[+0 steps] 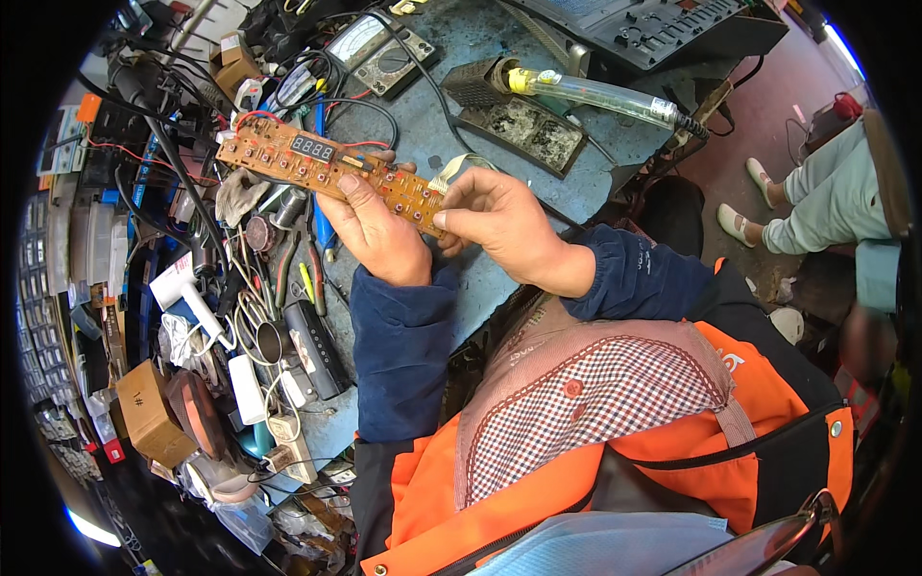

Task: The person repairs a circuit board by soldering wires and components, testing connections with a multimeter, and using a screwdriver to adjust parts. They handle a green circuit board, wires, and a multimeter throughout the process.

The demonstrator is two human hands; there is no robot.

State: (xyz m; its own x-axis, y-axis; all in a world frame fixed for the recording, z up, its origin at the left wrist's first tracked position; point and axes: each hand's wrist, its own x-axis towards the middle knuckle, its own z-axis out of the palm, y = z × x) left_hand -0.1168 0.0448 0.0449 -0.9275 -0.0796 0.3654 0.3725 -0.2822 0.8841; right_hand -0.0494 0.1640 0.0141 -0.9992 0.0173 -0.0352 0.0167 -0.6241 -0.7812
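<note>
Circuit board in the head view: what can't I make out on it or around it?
All in the head view:
Circuit board: underside faces away from the camera.
Left hand: partly hidden behind the board.
Right hand: covers its own contact point, so pinching board or pale ribbon cable is unclear.
Meter: scale markings too small.
Black panel: cut off by the top edge.

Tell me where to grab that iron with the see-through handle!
Best, I think, to grip the iron mid-way along its clear handle, coming from the right, the cord side. The handle is long, round and sticks out uncovered, while its yellow end meets the metal holder, where the tip seems hidden and might be hot.
</note>
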